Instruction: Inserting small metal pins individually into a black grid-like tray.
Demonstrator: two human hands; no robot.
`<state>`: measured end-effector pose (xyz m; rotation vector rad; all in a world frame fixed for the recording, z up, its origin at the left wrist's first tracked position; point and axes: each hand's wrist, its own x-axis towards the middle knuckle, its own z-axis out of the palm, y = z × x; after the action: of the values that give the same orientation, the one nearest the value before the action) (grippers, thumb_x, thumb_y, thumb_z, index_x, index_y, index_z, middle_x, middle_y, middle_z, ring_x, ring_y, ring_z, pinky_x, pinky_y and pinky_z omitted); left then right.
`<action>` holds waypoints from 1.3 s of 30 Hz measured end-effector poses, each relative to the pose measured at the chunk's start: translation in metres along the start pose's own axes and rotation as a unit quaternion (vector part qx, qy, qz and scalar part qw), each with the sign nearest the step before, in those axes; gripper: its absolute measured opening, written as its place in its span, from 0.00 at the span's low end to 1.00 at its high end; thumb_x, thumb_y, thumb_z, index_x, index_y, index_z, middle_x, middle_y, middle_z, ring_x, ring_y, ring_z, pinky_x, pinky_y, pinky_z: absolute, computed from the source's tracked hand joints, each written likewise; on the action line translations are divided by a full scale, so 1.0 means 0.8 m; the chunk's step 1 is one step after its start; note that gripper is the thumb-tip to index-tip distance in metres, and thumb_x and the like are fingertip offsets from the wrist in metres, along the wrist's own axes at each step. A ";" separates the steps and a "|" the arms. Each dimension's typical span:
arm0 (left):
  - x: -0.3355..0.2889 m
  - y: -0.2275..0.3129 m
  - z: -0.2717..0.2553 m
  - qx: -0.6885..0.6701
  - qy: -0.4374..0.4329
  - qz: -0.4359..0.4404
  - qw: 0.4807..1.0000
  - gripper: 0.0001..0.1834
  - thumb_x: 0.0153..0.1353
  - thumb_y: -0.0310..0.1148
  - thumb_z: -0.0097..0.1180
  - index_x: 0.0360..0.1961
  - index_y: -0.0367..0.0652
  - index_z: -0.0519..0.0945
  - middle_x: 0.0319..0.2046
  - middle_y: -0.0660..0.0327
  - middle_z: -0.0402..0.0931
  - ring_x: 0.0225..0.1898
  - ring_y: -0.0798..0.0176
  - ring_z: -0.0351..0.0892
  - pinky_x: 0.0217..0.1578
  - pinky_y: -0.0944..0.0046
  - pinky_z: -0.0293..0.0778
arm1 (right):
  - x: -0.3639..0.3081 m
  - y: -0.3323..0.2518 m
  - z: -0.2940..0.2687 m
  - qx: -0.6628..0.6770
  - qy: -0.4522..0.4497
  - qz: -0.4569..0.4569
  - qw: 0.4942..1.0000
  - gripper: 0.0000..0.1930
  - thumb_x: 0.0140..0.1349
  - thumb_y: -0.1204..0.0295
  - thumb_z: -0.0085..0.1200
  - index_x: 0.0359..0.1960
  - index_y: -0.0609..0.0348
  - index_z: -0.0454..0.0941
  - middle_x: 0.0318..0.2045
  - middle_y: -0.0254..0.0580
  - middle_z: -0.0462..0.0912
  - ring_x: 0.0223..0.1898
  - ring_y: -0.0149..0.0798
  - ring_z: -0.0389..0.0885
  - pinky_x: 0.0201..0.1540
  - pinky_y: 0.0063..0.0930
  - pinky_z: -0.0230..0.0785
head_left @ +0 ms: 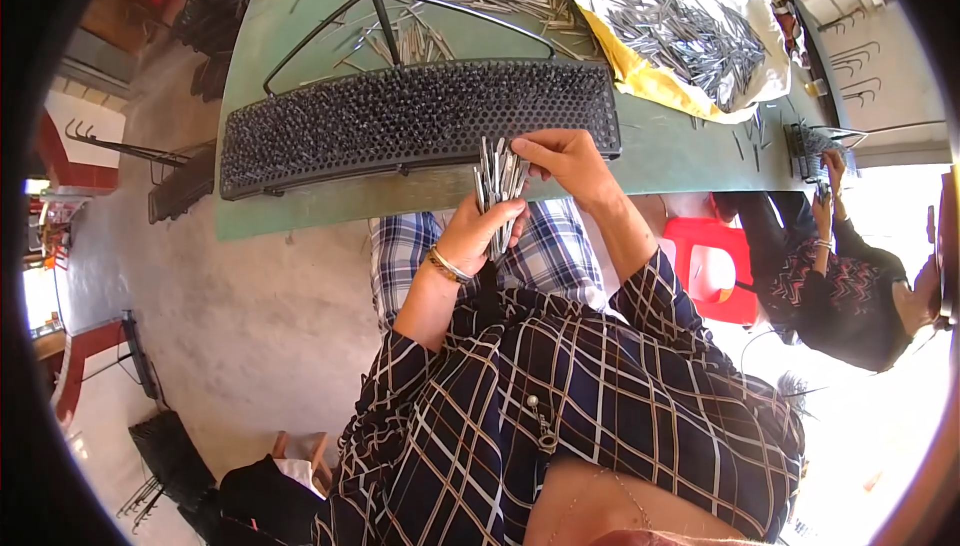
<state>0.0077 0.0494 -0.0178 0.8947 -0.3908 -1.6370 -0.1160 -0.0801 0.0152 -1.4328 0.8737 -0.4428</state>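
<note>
Pins [497, 178] bunched in left hand [478, 236], right hand [568, 161] pinching tops

Green worktable [300, 196], grey concrete floor [250, 326], red plastic stool [712, 266], strong daylight at right.

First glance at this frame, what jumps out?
Dead centre, the left hand grips a bundle of thin metal rods while the right hand pinches their tops. Just beyond, a long black perforated tray packed with rods spans the green table. At the top right, a heap of loose rods lies on a white and yellow sack.
</note>
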 end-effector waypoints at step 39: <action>0.011 -0.017 -0.036 -0.090 -0.011 -0.014 0.996 0.18 0.60 0.28 0.51 0.51 0.38 0.70 0.37 0.56 0.78 0.27 0.70 0.75 0.24 0.70 0.74 | 0.071 -0.029 -0.005 -0.279 0.138 -0.319 0.895 0.10 0.57 0.73 0.59 0.40 0.61 0.81 0.32 0.41 0.84 0.29 0.28 0.81 0.33 0.21 0.72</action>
<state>0.0191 0.0512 -0.0487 0.7494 -0.2414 -1.6801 -0.0778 -0.1275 0.0236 -2.2439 0.7650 -0.9615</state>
